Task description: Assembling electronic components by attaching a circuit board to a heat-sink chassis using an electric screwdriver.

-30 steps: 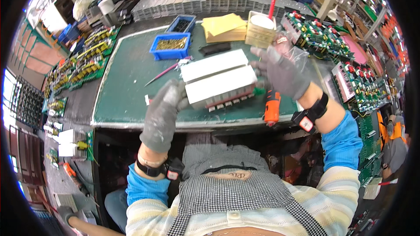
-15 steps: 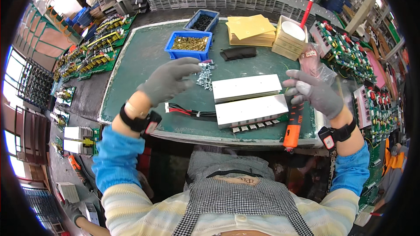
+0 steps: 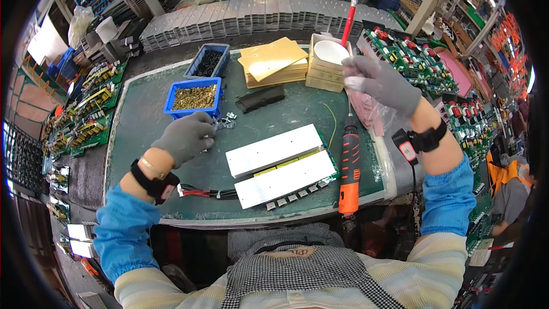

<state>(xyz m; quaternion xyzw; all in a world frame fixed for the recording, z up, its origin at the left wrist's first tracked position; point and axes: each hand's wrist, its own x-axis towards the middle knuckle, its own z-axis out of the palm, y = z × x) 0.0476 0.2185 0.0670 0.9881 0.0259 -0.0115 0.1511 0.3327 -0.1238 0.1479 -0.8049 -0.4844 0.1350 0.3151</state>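
My left hand (image 3: 186,137), in a grey glove, hovers by a small pile of silvery metal clips (image 3: 227,121). Its fingers are curled together, and what they pinch is too small to make out. My gloved right hand (image 3: 384,86) is raised beside the white cup (image 3: 330,52), its fingers bent and thumb apart, with nothing visible in them. Below it lies an orange and black electric screwdriver (image 3: 349,171), its bit pointing toward that hand. Between the hands, a circuit board assembly has two white metal plates (image 3: 274,151) on top; red and black wires (image 3: 209,193) trail from its left.
A blue bin of brass-coloured parts (image 3: 194,97) and another of black parts (image 3: 207,63) stand behind. Yellow sheets (image 3: 274,63), a black pouch-like piece (image 3: 260,99) and a wooden box (image 3: 321,80) holding the cup sit nearby. Circuit boards (image 3: 412,60) line the right; another person (image 3: 512,186) is there.
The view has shifted, so the bench appears lower and further left. My right hand has risen toward the cup. My left fingers have curled in beside the clips. The plated assembly is turned at an angle.
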